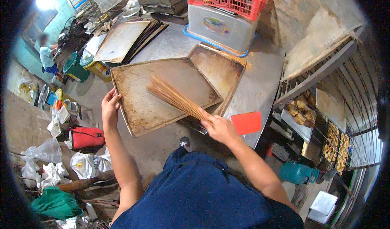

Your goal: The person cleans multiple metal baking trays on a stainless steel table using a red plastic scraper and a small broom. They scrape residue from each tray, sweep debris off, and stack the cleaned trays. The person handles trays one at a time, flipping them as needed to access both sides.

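My left hand point(111, 108) grips the near left edge of a browned metal baking tray point(143, 104), thumb over the rim. In my right hand point(221, 128) is a bundle of thin sticks, a midrib hand broom point(175, 98), its bristle end spread over the tray's surface. That tray overlaps a second baking tray point(219, 63), which lies on the metal-topped table point(259, 82) and has crumbs in it. A red flat plastic scraper point(246, 123) rests on the table just beyond my right hand.
A plastic bin point(222, 28) carries a red crate point(227, 0) at the back. Stacked trays point(122, 41) lie to the left. On the right stands a rack with bread point(300, 110), above a teal gas cylinder point(298, 172). A person point(48, 57) is far left.
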